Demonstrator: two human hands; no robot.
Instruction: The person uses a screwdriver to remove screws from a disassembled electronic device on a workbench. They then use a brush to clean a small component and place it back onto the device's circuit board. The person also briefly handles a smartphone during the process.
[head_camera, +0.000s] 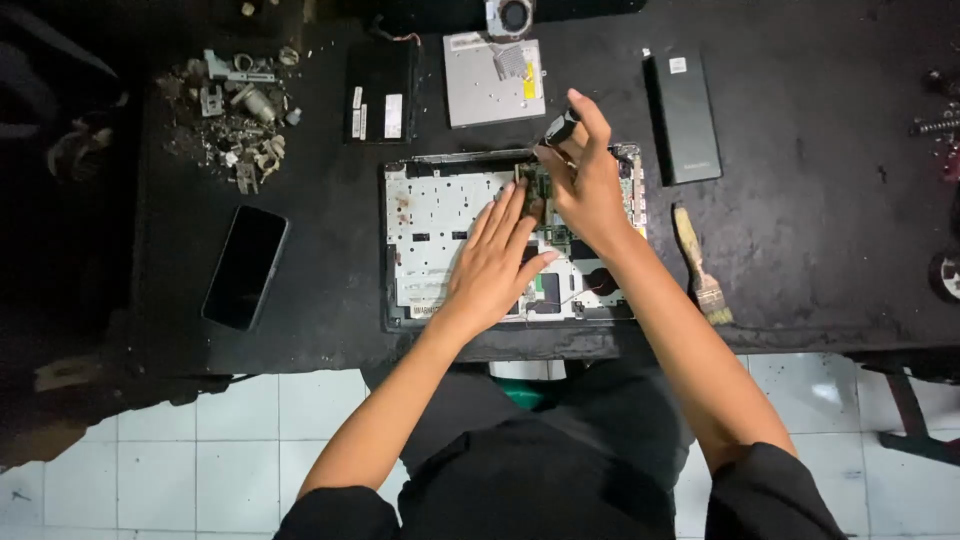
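An opened laptop base (430, 225) lies on the black table, its white inner frame and a green circuit board (545, 190) exposed. My left hand (495, 260) rests flat on the frame, fingers apart, fingertips touching the board. My right hand (585, 175) is over the board's upper right part and grips a black-handled screwdriver (560, 128), held upright with its tip hidden behind the hand.
A silver drive (493, 80) and a black flat part (380, 92) lie behind the laptop. A black battery (682, 117) and a paintbrush (700, 265) sit to the right. A phone (245, 267) and a heap of metal scraps (235, 120) are on the left.
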